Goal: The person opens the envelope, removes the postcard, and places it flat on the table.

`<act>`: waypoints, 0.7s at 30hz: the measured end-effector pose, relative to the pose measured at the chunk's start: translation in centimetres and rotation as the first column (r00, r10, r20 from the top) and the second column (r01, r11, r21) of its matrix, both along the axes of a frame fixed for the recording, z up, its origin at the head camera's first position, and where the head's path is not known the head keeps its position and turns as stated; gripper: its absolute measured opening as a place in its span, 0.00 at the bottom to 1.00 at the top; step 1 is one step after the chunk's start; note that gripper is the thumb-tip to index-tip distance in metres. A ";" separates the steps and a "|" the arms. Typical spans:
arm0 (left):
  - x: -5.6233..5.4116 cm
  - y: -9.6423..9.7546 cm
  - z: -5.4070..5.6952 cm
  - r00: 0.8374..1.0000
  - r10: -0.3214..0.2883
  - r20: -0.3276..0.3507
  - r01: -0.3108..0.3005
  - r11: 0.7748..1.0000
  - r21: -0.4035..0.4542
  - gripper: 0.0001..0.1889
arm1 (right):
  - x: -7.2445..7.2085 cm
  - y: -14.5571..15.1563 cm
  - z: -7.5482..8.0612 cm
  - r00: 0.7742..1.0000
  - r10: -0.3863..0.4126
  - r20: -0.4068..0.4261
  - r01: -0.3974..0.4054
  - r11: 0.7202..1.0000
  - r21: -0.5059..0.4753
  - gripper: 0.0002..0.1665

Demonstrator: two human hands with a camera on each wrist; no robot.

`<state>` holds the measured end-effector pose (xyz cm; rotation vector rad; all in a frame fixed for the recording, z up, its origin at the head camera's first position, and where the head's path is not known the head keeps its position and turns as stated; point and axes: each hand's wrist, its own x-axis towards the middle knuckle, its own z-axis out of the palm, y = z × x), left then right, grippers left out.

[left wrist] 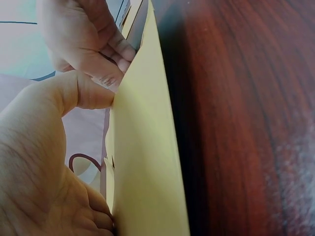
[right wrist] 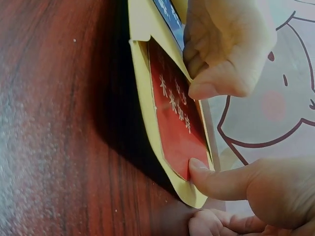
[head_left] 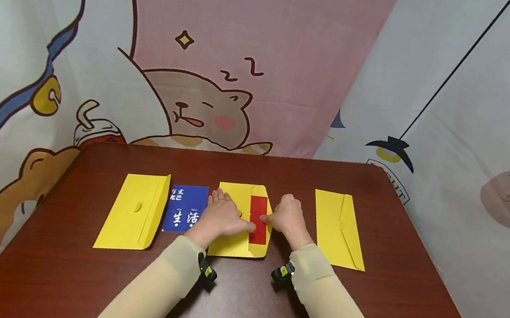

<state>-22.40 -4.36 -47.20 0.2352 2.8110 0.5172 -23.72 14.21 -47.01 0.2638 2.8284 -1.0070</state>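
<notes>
Indoors, tabletop (head_left: pixel 239 309): glossy reddish-brown, against a cartoon-printed backdrop (head_left: pixel 282 32).
Left hand (head_left: pixel 222 217): fingers loosely extended, thumb touching yellow envelope (head_left: pixel 234 244).
Right hand (head_left: pixel 290 217): fingers curled, pinching red card (head_left: pixel 258 206).

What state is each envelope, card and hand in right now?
Left envelope: lying flat, flap apparently unfolded.
Blue card: printed side up, outside the envelopes.
Middle envelope: open, flap unfolded.
Red card: partly inside the middle envelope, the rest exposed over the flap.
Right envelope: lying flat, flap folded over.
Left hand: over the middle envelope, thumb near its opening.
Right hand: thumb touching the red card.
</notes>
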 end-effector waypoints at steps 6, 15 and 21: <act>0.0 0.1 -0.1 1.000 -0.001 -0.005 0.001 1.000 -0.009 0.66 | 0.2 0.2 0.1 1.000 -0.003 -0.020 0.003 1.000 0.012 0.27; -0.1 0.2 -0.4 1.000 -0.003 -0.009 0.003 1.000 -0.003 0.66 | -0.1 0.3 0.3 1.000 0.016 0.021 -0.016 1.000 -0.018 0.20; -0.1 0.2 -0.5 1.000 -0.005 -0.013 0.005 1.000 0.004 0.66 | -0.4 0.7 0.2 0.998 0.043 0.052 -0.040 0.998 -0.046 0.13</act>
